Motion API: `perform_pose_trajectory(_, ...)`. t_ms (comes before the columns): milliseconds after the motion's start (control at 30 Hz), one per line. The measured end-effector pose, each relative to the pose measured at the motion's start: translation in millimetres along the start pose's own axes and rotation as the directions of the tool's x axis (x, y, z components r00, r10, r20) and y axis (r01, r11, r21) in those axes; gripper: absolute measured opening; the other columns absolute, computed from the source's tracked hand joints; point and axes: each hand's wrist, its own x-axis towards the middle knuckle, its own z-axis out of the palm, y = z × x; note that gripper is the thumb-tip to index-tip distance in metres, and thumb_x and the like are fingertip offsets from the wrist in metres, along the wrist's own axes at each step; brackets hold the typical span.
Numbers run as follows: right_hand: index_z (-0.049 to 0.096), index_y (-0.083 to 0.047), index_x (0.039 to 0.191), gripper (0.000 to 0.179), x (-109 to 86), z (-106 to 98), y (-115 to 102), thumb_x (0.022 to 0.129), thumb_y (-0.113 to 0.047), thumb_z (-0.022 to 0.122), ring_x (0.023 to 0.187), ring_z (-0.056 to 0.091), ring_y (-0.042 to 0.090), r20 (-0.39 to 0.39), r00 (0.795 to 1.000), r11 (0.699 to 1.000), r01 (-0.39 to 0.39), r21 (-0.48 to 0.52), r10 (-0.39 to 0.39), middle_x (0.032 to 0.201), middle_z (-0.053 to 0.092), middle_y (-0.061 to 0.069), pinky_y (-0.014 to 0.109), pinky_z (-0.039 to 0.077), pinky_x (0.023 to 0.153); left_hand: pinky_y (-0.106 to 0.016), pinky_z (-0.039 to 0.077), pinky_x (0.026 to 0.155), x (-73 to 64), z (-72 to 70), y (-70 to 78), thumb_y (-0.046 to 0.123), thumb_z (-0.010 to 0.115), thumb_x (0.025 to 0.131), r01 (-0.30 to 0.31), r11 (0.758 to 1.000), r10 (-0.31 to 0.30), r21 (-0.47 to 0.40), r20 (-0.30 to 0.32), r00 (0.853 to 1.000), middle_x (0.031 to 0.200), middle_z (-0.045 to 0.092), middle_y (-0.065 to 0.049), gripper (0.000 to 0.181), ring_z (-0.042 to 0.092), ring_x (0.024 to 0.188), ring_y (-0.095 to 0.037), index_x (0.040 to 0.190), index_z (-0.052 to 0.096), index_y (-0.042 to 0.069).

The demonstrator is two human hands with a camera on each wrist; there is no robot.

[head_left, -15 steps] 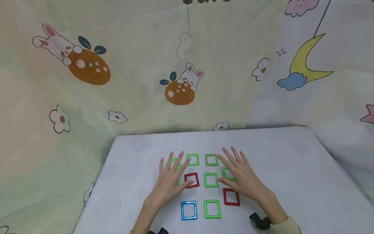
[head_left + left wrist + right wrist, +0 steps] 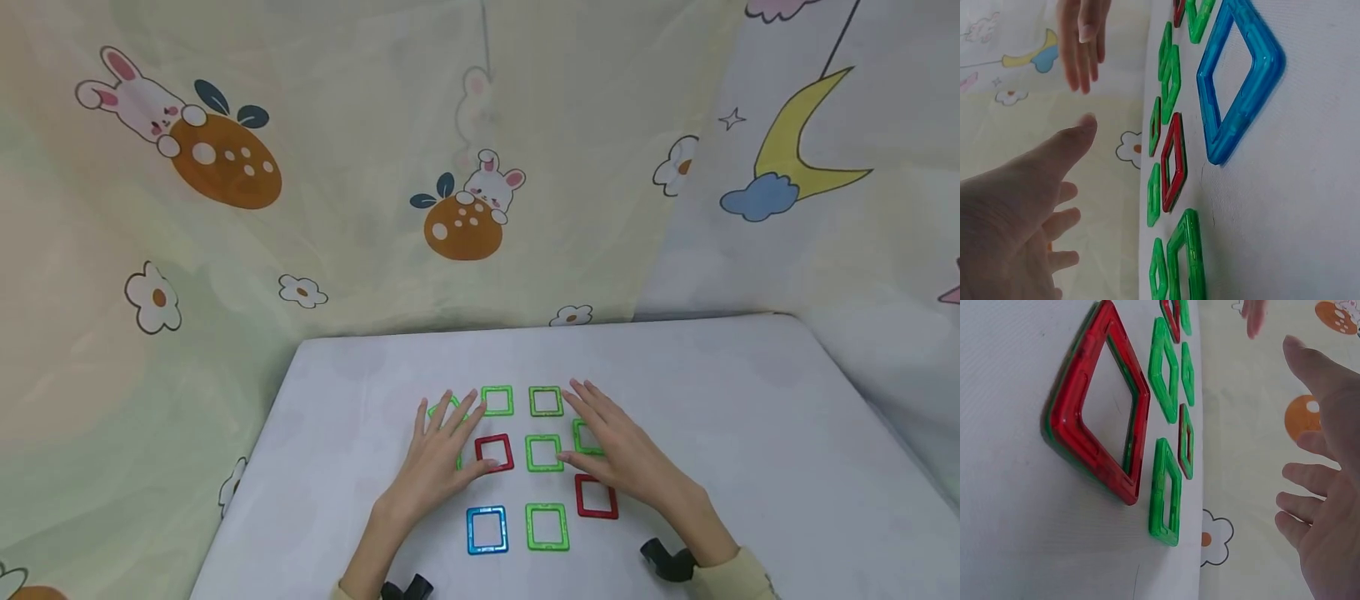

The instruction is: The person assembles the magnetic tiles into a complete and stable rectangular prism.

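Note:
Hollow square magnetic tiles lie flat in rough rows on the white table. My left hand (image 2: 433, 468), fingers spread, hovers over the left column, partly covering green tiles there; its thumb tip overlaps a red tile (image 2: 493, 438). My right hand (image 2: 633, 457) is held over the right column, near a green tile (image 2: 577, 435) and a red tile (image 2: 581, 498). In the right wrist view that red tile (image 2: 1067, 415) has a green one beneath it. A blue tile (image 2: 471, 532) and a green tile (image 2: 530, 528) lie nearest me. Both hands hold nothing.
Two green tiles (image 2: 497, 389) sit in the far row, and another green tile (image 2: 529, 455) in the middle. Black wrist straps (image 2: 667, 561) show below the hands. Behind the table (image 2: 750, 400) hangs a cloth (image 2: 360, 167) printed with rabbits and flowers.
The fingers of my right hand have drawn closer together. The left hand stays much the same. The head view has tilted slightly down; the tiles keep their layout.

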Motion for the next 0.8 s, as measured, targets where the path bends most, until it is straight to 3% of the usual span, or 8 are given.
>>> perform_pose_trajectory(133, 0.042, -0.012, 0.157, 0.092, -1.5, 0.3, -0.5, 0.082, -0.041, 0.087, 0.153, 0.033, 0.037, 0.017, 1.0, 1.0, -0.017, 0.015, 0.017, 0.165, 0.037, 0.01, 0.06, 0.043, 0.113, -0.066, 0.014, 0.125, 1.6, 4.8, 1.3, 0.053, 0.076, 0.089, 0.01, 0.999, -0.008, -0.04, 0.05, 0.999, 0.167, 0.035, -0.006, 0.086, 0.027, 0.155, -0.04, 0.157, 0.043, 0.013)
perform_pose_trajectory(367, 0.047, -0.009, 0.154, 0.086, -3.9, 3.6, -1.1, 0.084, -0.041, 0.085, 0.146, 0.044, 0.036, 0.044, 0.997, 0.997, -0.072, 0.015, 0.071, 0.159, 0.045, 0.014, 0.053, 0.051, 0.106, -0.051, 0.047, 0.113, 5.1, 12.2, 5.9, 0.045, 0.079, 0.089, 0.084, 0.987, -0.062, -0.138, 0.162, 0.985, 0.164, 0.04, -0.004, 0.084, 0.034, 0.151, -0.034, 0.157, 0.043, 0.013)
perform_pose_trajectory(633, 0.051, -0.01, 0.15, 0.079, -8.8, 6.2, -2.5, 0.084, -0.038, 0.085, 0.132, 0.057, 0.032, 0.052, 0.992, 0.992, -0.117, 0.037, 0.115, 0.147, 0.054, 0.013, 0.048, 0.057, 0.099, -0.038, 0.055, 0.105, 9.0, 18.7, 8.4, 0.04, 0.081, 0.089, 0.077, 0.987, -0.051, -0.139, 0.179, 0.982, 0.15, 0.051, -0.008, 0.076, 0.051, 0.134, -0.023, 0.151, 0.051, 0.007)
perform_pose_trajectory(800, 0.055, -0.008, 0.147, 0.077, -9.9, 8.8, -4.3, 0.083, -0.037, 0.087, 0.127, 0.059, 0.029, 0.054, 0.992, 0.993, -0.115, 0.031, 0.113, 0.142, 0.058, 0.012, 0.046, 0.058, 0.097, -0.033, 0.056, 0.102, 9.9, 23.7, 8.8, 0.035, 0.08, 0.09, 0.075, 0.987, -0.047, -0.142, 0.194, 0.98, 0.145, 0.051, -0.008, 0.072, 0.05, 0.126, -0.02, 0.149, 0.052, 0.005)
